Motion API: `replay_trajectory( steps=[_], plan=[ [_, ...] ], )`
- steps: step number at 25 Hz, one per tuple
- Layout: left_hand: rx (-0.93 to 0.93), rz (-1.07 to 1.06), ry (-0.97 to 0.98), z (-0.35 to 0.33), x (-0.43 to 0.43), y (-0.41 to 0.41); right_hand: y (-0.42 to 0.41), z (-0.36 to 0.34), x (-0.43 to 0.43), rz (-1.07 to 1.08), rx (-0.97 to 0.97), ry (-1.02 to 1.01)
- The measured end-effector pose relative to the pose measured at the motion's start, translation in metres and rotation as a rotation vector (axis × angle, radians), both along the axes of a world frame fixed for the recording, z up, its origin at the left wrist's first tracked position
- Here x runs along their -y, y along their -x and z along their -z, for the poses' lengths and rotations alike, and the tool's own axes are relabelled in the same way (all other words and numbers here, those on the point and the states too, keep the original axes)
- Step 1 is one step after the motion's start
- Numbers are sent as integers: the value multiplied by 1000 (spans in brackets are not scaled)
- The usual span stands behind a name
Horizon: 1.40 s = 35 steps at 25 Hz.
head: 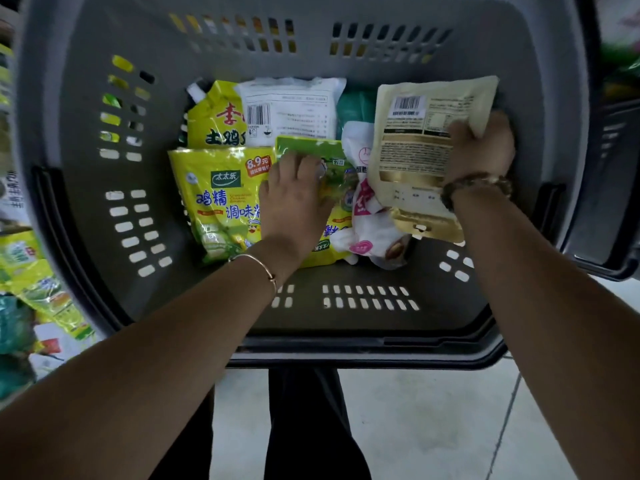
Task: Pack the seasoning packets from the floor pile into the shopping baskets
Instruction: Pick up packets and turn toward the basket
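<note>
Head: cream pkt [420, 157] in right hand [482, 148]

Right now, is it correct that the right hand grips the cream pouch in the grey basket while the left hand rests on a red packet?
In the head view the packet under the left hand is green, not red. The right hand does grip the cream pouch in the grey basket.

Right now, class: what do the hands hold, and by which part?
The right hand grips the cream pouch by its right edge. The left hand only rests on a green packet.
</note>
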<state>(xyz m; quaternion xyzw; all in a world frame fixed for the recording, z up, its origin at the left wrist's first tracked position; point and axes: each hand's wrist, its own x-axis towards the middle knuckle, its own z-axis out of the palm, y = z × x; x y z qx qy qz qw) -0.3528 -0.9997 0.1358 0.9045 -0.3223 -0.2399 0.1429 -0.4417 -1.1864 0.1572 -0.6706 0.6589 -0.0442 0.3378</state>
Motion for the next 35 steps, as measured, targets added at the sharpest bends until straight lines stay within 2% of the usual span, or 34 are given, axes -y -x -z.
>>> replay_trajectory(
  steps=[2, 4, 5, 7, 9, 13, 17, 20, 22, 25, 27, 29, 31, 35],
  plan=[
    [-7, 144, -140, 6, -2, -1, 0, 1, -15, -224, -182, 124],
    [-15, 257, -250, 14, -5, 0, 9, 2, -39, -466, -280, 277],
    [2, 280, -264, 16, -7, 0, 12, 6, -50, -574, -315, 236],
    [34, 294, -268, 18, -12, -2, 14, 19, -66, -708, -370, -14],
    [47, 303, -299, 21, -14, -5, 10, 36, -70, -733, -371, -162],
    [80, 382, -394, 31, -13, -14, -5, 55, -53, -764, -425, -259],
    [-2, 411, -443, 29, -8, -21, -15, 56, -33, -757, -481, -386],
    [-45, 439, -418, 18, -9, -31, -16, 49, -35, -714, -451, -401],
    [-84, 439, -400, 3, -10, -37, -15, 37, -44, -667, -384, -341],
    [-124, 300, -292, -32, -21, -42, -19, 6, -66, -633, -274, -228],
    [-100, 121, -179, -58, -40, -45, -23, -20, -87, -648, -201, -181],
    [-166, -96, -45, -86, -67, -48, -30, -46, -111, -671, -142, -139],
    [-248, -279, 69, -109, -96, -53, -43, -68, -136, -688, -88, -134],
    [-269, -524, 223, -140, -166, -67, -85, -102, -195, -755, 52, -175]
  ],
)
